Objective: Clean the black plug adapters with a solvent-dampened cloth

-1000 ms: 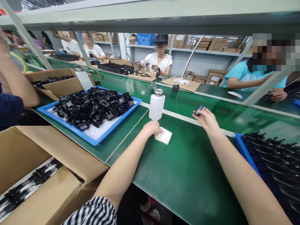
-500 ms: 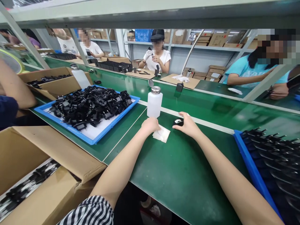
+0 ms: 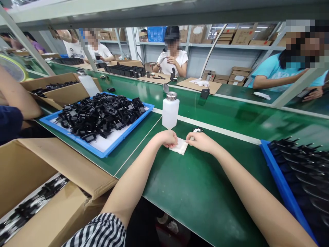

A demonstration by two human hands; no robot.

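A folded white cloth (image 3: pixel 180 146) lies on the green bench in front of me. My left hand (image 3: pixel 168 138) has its fingers closed on the cloth's left side. At the cloth's upper right corner, my right hand (image 3: pixel 202 141) is closed in a pinch, thumb and fingertip on the edge. Just behind the right hand rests a small black round holder (image 3: pixel 197 130) with something whitish on top, partly hidden by that hand. A white plastic bottle (image 3: pixel 170 113) with its metal lid flipped up stands beyond my left hand.
At the left, a blue tray (image 3: pixel 108 151) carries a heap of black plug adapters (image 3: pixel 102 115). An open cardboard box (image 3: pixel 77 168) sits below it. Another blue tray (image 3: pixel 280 181) with rows of black plugs (image 3: pixel 303 164) is at the right. Several co-workers sit across the bench.
My right hand has let go of the black round holder and moved left to the cloth's corner. My left hand has stayed at the cloth, its fingers now curled over it.
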